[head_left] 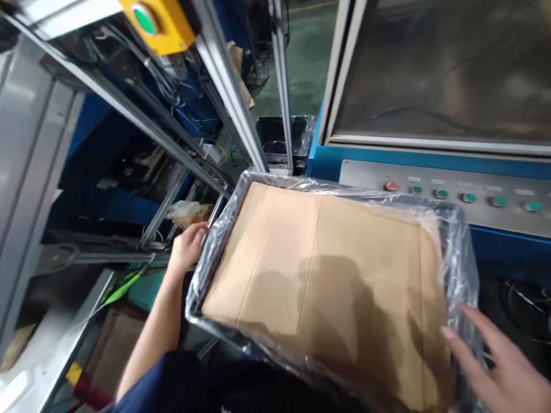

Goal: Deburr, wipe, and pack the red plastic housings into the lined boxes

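A dark crate (217, 328) with clear plastic wrapped over its rim is in front of me, close to my body. A folded tan cardboard sheet (340, 246) lies inside and hides whatever is beneath it. At the crate's left side, my left hand (188, 246) is closed, its fingers curled; what they grip is hidden. My right hand (501, 358) is at the opposite rim, slightly blurred. Its thumb and a finger are stretched apart over the plastic and the cardboard's edge.
Metal frame posts (230, 86) rise beyond the crate, carrying a yellow box with a green button (144, 20). A blue machine's control panel (456, 189) with several buttons borders the crate's far right. Another dark plastic-lined crate (307, 137) stands behind. A metal surface (51, 350) is at lower left.
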The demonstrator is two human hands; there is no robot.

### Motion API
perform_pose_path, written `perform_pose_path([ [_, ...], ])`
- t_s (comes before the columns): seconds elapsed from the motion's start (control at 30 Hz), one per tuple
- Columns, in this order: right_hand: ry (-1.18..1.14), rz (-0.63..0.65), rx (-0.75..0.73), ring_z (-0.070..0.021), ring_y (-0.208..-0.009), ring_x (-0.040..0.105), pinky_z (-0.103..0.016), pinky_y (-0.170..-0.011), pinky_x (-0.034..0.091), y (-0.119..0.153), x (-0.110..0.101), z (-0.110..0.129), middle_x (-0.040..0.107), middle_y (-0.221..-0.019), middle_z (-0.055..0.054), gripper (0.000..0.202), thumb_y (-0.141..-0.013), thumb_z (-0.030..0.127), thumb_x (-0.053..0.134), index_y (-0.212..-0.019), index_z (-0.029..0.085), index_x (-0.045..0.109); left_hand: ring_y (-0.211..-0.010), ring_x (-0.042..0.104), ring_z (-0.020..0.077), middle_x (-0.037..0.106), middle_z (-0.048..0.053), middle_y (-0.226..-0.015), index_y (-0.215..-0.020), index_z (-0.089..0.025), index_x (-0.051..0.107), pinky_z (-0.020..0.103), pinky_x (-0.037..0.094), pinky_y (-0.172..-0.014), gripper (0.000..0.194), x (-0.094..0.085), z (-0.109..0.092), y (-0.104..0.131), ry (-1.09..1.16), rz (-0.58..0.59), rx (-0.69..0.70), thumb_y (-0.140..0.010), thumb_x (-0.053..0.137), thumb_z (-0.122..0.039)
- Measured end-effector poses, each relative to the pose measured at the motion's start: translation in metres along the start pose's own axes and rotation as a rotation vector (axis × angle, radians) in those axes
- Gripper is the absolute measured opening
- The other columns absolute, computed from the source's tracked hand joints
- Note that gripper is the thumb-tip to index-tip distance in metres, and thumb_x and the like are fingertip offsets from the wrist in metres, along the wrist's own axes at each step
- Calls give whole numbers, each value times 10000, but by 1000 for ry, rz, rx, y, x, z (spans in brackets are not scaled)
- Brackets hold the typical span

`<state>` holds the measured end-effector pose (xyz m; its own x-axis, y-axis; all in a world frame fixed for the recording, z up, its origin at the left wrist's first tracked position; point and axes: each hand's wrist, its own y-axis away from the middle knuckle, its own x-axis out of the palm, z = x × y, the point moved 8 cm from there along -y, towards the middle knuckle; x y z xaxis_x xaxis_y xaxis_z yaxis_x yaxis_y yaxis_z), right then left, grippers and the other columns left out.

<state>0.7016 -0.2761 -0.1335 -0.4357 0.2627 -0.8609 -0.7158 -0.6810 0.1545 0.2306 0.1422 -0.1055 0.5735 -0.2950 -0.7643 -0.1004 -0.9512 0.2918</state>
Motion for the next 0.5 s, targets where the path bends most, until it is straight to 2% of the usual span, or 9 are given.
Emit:
perform_pose_path([
  [0.03,-12,28,-58,-344,-1186,598,-542,-997,483,26,15,22,620,-1299,-172,580,-832,652,468,-1252,275,599,-1050,649,253,715,81,-1074,-1140,-159,650,372,481,-1006,385,3,6,31,57,39,66,-893,455,-381],
  [0.07,-10,37,-114,-342,-1159,616,-547,-978,500,51,33,47,639,-1272,-156,541,-849,632,458,-1216,266,614,-1069,646,266,701,94,-1133,-1148,-159,650,376,496,-995,420,15,14,61,100,150,111,-880,473,-429],
  [0.1,-15,100,-175,-337,-1176,607,-547,-982,503,75,56,73,631,-1290,-142,526,-875,602,442,-1227,248,608,-1119,626,276,684,100,-1185,-1169,-160,644,383,488,-1015,440,25,23,88,106,211,131,-860,502,-440],
  [0.13,-12,107,-221,-330,-1170,612,-536,-961,522,95,77,98,651,-1262,-130,490,-893,572,436,-1196,236,625,-1161,605,280,665,106,-1227,-1194,-156,631,393,466,-1048,451,32,33,109,79,217,140,-851,511,-422],
  [0.2,-25,119,-323,-308,-1152,626,-489,-917,560,129,116,144,659,-1255,-127,452,-927,506,418,-1186,208,641,-1248,546,274,608,125,-1315,-1262,-137,589,400,409,-1110,461,47,52,137,-12,206,108,-855,504,-336],
  [0.27,-41,179,-450,-295,-1197,601,-462,-937,560,156,150,183,647,-1285,-115,416,-946,432,427,-1212,199,645,-1303,496,275,545,154,-1380,-1317,-116,546,411,365,-1144,483,57,63,148,-62,179,78,-856,498,-255],
  [0.33,-43,233,-581,-289,-1223,586,-454,-958,555,179,170,210,654,-1284,-91,360,-951,361,450,-1195,221,673,-1329,464,307,476,185,-1433,-1345,-114,522,454,361,-1141,509,64,64,150,-52,166,76,-847,523,-218],
  [0.43,-42,226,-708,-267,-1166,627,-436,-939,571,208,176,223,693,-1222,-58,334,-949,253,462,-1195,252,688,-1324,450,384,415,216,-1457,-1337,-127,535,554,380,-1098,517,66,61,151,-10,148,84,-827,567,-206],
  [0.5,-51,135,-739,-247,-1124,652,-431,-927,579,224,170,220,698,-1215,-41,378,-942,171,447,-1231,272,668,-1311,458,405,423,219,-1441,-1303,-130,565,580,378,-1087,492,64,61,153,32,134,89,-814,577,-191],
])
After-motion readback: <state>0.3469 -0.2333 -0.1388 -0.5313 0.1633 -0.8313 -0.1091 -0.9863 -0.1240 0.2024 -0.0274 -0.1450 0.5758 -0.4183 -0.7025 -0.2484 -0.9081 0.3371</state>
